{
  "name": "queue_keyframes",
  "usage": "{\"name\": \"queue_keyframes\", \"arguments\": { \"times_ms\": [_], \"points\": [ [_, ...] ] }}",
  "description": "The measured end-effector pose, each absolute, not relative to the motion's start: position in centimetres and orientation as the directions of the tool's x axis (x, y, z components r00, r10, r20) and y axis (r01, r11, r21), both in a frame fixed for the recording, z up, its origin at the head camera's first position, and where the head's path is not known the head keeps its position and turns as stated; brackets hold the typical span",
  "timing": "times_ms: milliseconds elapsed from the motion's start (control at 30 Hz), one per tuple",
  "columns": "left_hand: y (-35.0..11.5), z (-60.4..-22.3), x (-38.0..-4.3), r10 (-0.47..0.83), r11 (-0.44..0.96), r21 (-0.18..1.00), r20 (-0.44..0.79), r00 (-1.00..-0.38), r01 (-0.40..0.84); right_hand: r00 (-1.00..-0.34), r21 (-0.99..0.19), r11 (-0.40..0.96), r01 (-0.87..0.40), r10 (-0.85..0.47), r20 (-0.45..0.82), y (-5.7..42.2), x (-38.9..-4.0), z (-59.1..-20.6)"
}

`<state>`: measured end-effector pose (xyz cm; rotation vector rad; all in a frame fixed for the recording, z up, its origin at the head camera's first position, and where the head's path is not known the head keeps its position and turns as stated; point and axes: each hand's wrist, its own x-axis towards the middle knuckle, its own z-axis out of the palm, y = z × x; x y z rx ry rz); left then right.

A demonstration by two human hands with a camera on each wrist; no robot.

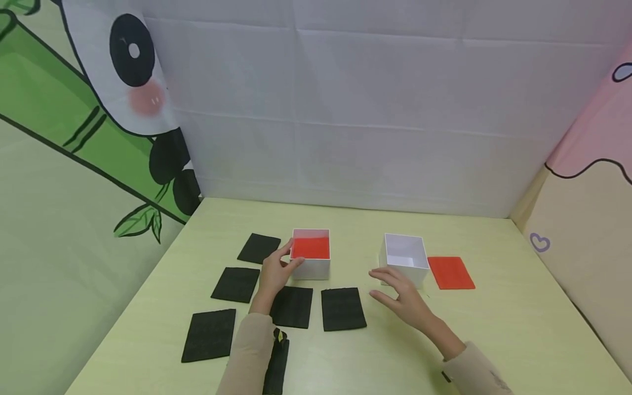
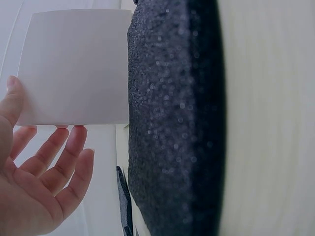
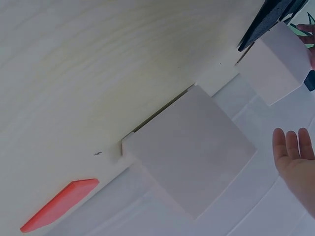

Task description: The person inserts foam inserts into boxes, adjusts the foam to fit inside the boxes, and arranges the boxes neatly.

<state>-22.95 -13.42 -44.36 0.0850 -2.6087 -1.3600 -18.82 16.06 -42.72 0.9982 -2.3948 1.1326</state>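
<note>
A pair of wrist-length beige sleeves (image 1: 252, 348), the right with faint darker marks (image 1: 497, 378).

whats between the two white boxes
Mostly bare tabletop, as the head view shows; the right hand's fingertips just overlap the near edge of that gap.

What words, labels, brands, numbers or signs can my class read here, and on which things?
None can be read.
The white boxes, red pieces and black pieces show no lettering.
The purple heart on the backdrop is a drawing, not text.
Yellow mark by the left sleeve: too small to read.
</note>
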Motion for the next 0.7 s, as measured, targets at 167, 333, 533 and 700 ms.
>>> {"name": "queue_keyframes", "arguments": {
  "times_ms": [167, 333, 533, 700],
  "points": [
    [-13.4, -44.4, -22.9, -0.144, 0.578, 0.815, 0.150, -0.978, 0.040, -0.708, -0.540, 0.457, -0.707, -0.446, 0.548, 17.0, -18.4, -42.8],
    [-13.6, -44.4, -22.8, -0.135, 0.575, 0.817, 0.152, -0.979, 0.048, -0.698, -0.532, 0.453, -0.715, -0.424, 0.577, 17.8, -17.8, -43.1],
    [-13.9, -44.3, -22.5, -0.130, 0.574, 0.818, 0.150, -0.980, 0.049, -0.701, -0.518, 0.480, -0.708, -0.388, 0.598, 18.5, -16.5, -42.7],
    [-14.1, -44.4, -22.4, -0.127, 0.580, 0.813, 0.150, -0.981, 0.049, -0.683, -0.508, 0.474, -0.719, -0.351, 0.640, 19.0, -15.6, -42.0]
  ]
}}
